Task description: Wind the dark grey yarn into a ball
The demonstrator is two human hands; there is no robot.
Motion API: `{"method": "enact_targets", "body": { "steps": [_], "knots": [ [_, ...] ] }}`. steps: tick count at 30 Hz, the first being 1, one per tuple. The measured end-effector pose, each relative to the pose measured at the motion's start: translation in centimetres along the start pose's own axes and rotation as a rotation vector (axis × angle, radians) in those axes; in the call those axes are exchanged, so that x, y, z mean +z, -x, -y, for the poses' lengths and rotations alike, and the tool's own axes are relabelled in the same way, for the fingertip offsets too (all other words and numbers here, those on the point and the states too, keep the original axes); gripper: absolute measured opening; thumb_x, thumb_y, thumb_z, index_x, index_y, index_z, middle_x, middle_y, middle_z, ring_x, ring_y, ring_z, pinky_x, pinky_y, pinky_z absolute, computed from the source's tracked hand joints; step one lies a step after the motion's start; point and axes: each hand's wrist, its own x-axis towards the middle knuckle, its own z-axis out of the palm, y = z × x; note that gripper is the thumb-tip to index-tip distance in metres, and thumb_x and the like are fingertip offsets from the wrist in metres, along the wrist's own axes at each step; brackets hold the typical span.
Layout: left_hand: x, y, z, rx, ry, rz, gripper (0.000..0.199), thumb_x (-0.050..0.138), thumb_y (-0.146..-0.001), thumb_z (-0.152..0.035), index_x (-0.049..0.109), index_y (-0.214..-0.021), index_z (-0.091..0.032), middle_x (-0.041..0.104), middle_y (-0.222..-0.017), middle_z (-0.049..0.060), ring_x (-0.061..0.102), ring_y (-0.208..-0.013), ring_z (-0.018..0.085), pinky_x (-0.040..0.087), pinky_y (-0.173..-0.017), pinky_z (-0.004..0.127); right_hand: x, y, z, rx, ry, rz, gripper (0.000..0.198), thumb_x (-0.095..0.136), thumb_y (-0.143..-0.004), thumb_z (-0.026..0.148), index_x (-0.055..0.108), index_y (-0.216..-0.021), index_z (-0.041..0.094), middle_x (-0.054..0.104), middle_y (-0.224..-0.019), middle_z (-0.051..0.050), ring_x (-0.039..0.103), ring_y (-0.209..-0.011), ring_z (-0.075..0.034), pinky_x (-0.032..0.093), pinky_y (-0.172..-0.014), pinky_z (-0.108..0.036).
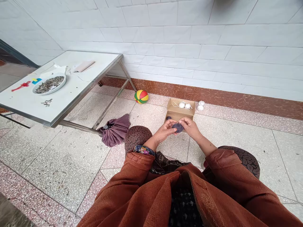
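head view: the left hand (165,131) and the right hand (191,127) are almost closed, with bent fingers. both pinch one dark gray yarn ball (178,128) between them, by the near edge of an open brown box (174,109). two white balls (184,105) sit in the box's far part, and a small dark ball (168,118) sits nearer. more white balls (200,106) are on the floor (224,135), just right of the box.
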Motion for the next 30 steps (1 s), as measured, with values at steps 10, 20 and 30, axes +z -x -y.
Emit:
{"method": "enact_targets", "body": {
  "steps": [10,20,30],
  "knots": [
    [0.1,-0.2,-0.6,0.055,0.147,-0.109,0.051,0.087,-0.073,-0.027,0.066,-0.119,-0.021,0.067,-0.114,0.005,0.064,-0.083,0.011,0.05,-0.083,0.029,0.9,1.1,-1.6,-0.058,0.184,0.14,0.024,0.05,-0.097,0.037,0.069,-0.102,0.022,0.074,-0.095,-0.005,0.067,-0.087,-0.023,0.051,-0.08,-0.035],
    [-0.1,-0.2,-0.2,0.152,-0.005,-0.135,0.048,0.082,-0.076,-0.034,0.062,-0.118,-0.022,0.064,-0.117,0.006,0.061,-0.091,0.014,0.052,-0.078,0.028,0.8,1.6,-1.3,-0.131,0.369,0.252,0.02,0.05,-0.101,0.028,0.068,-0.102,0.02,0.073,-0.091,-0.006,0.069,-0.086,-0.022,0.052,-0.077,-0.032],
    [-0.8,-0.7,0.3,0.128,-0.299,-0.21,0.049,0.085,-0.068,-0.031,0.057,-0.107,-0.019,0.064,-0.102,0.002,0.06,-0.091,0.015,0.046,-0.088,0.031,0.0,2.4,1.6,-0.438,0.395,0.299,0.023,0.048,-0.105,0.032,0.069,-0.102,0.023,0.07,-0.093,-0.007,0.067,-0.086,-0.021,0.053,-0.079,-0.032]
  ]
}}
